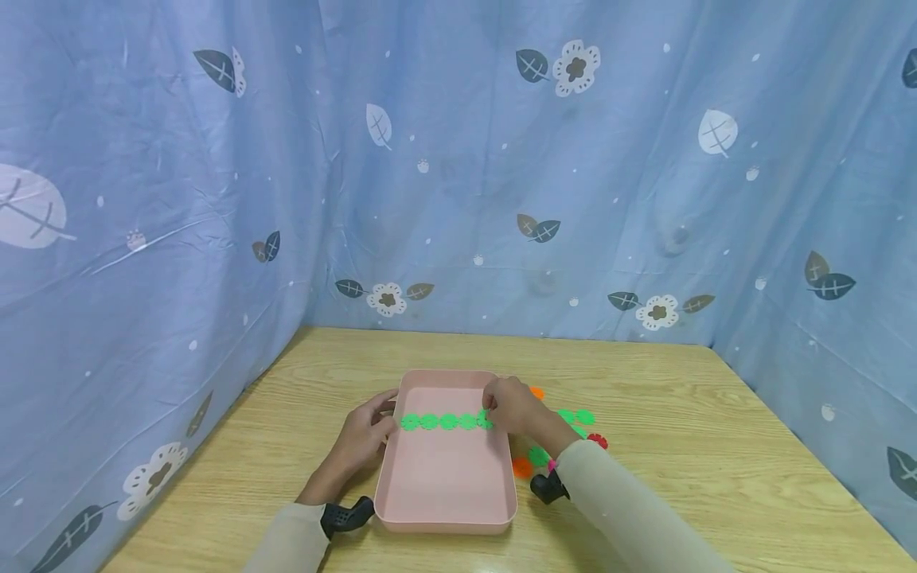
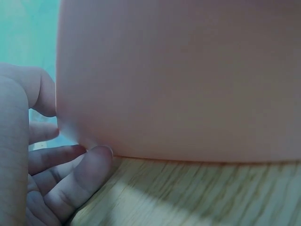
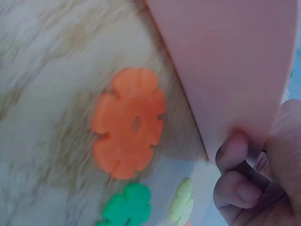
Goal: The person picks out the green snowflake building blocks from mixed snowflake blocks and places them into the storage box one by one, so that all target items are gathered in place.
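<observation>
While head view shows green discs [image 1: 448,422], left wrist's shows tray [image 2: 178,84] exterior.

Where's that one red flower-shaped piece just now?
In the head view, the red piece lies on the wooden table, right of the pink tray, beside some green pieces.

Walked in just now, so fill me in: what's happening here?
A person's left hand touches a pink plastic tray holding a row of five green flower-shaped discs. The right hand is at the tray's right side, by the row's rightmost disc; whether it's gripped is unclear. Loose discs in orange, green and red lie right of the tray.
</observation>
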{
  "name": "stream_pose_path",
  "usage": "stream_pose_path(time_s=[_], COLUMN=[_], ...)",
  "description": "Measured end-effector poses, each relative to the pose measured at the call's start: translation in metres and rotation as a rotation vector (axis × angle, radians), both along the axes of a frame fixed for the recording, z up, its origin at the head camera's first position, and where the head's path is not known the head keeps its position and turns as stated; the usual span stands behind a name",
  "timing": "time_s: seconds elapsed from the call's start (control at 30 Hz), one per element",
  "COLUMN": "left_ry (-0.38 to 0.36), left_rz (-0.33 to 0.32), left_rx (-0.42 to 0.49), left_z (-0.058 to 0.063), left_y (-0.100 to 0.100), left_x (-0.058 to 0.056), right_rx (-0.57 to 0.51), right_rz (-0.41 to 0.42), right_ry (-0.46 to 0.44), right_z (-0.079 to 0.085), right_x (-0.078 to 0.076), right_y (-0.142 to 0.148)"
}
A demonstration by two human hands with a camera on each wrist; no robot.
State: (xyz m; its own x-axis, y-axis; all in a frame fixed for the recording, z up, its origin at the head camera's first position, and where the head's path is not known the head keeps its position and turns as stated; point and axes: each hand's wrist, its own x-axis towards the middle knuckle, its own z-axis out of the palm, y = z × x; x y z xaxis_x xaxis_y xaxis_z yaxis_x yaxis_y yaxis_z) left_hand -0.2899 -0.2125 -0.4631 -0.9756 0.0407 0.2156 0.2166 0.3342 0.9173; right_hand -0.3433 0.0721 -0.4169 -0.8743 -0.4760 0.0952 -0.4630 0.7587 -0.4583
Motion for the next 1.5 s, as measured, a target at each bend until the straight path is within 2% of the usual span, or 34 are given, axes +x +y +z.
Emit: stream_pose_path(time_s=[0.2,0.37,0.57,0.73,0.8,0.93,1.0,1.07,1.27,1.5], left_ry=[0.000,0.001,-0.003,-0.013,-0.011,-0.004,0.002,0.006,0.000,0.004], left_rz=[0.001,0.003,0.010,0.005,-0.002,-0.009,-0.010,-0.010,-0.009,-0.006], left_rx=[-0.003,-0.006,-0.018,-0.012,-0.015,-0.025,-0.031,-0.035,-0.030,-0.018], left_z=[0.000,-0.001,-0.001,0.001,0.002,0.002,0.002,0.001,0.002,0.001], left_y=[0.000,0.000,0.000,0.001,0.001,0.002,0.002,0.002,0.000,0.000], left_x=[0.001,-0.002,-0.001,0.000,0.000,-0.002,-0.002,-0.003,-0.002,0.001], right_rx=[0.093,0.082,0.042,-0.036,-0.057,-0.079,-0.071,-0.062,-0.047,-0.006], right_rz=[0.038,0.043,0.065,0.090,0.105,0.139,0.137,0.119,0.033,-0.097], right_ry=[-0.002,0.028,0.108,0.214,0.283,0.401,0.431,0.429,0.341,0.260], right_z=[-0.001,-0.002,-0.002,0.001,0.004,0.007,0.008,0.007,0.005,0.000], right_x=[0.001,0.000,0.003,0.008,0.009,0.010,0.009,0.008,0.005,-0.001], right_y=[-0.001,0.000,0.008,0.021,0.027,0.041,0.049,0.057,0.078,0.102])
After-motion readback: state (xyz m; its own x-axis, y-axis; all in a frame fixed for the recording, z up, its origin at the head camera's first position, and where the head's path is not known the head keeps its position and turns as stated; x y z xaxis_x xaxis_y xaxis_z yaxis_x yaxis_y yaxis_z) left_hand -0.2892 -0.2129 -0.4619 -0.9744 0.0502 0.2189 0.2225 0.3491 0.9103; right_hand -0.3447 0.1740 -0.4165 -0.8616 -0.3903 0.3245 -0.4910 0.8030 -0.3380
